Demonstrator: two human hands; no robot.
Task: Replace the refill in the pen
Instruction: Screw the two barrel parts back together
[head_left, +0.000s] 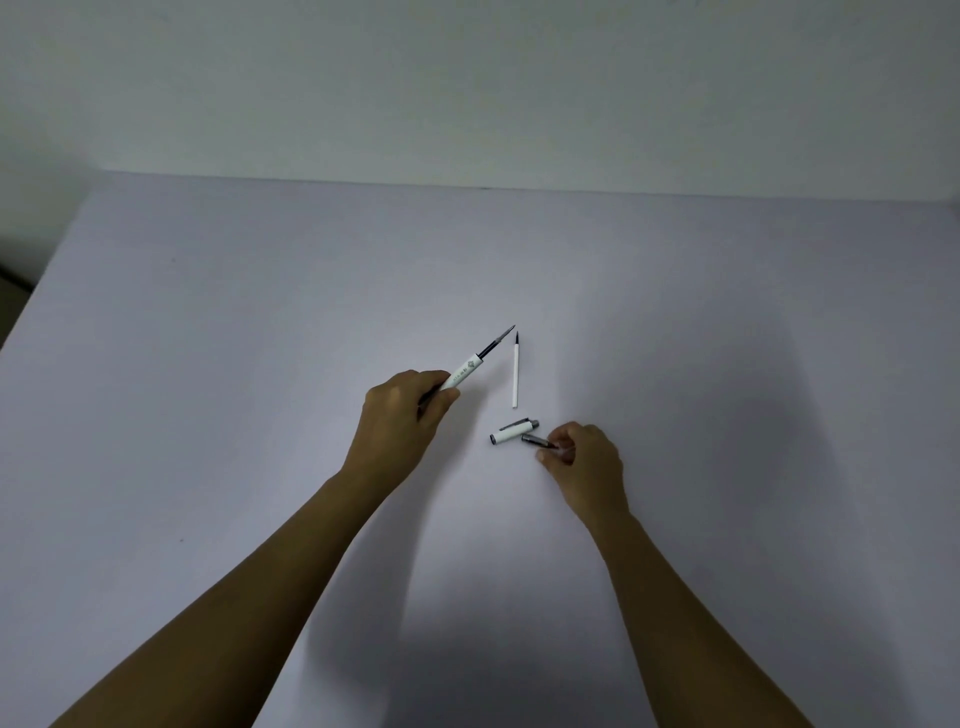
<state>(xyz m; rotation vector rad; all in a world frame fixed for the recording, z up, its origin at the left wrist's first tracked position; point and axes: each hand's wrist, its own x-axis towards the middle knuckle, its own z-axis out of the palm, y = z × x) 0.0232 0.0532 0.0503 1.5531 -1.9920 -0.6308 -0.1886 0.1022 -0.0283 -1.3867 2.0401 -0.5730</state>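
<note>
Hands are working over a pale grey worktop (208, 415): the left hand (402, 410) is gripping a white pen barrel (462, 371) with a dark refill (496, 342) projecting far-right, while the right hand (584, 457) is pinching a small grey tip section (537, 441). A white capped piece (513, 432) is lying just left of it, and a slim white refill (516, 371) is lying farther off.

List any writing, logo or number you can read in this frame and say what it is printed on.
Nothing here can be read.
Pen barrel, held in the left hand: a small dark emblem and a short row of marks, too small and blurred to read.
Cap, loose refill, table and the small dark part in the right hand: no print visible.
</note>
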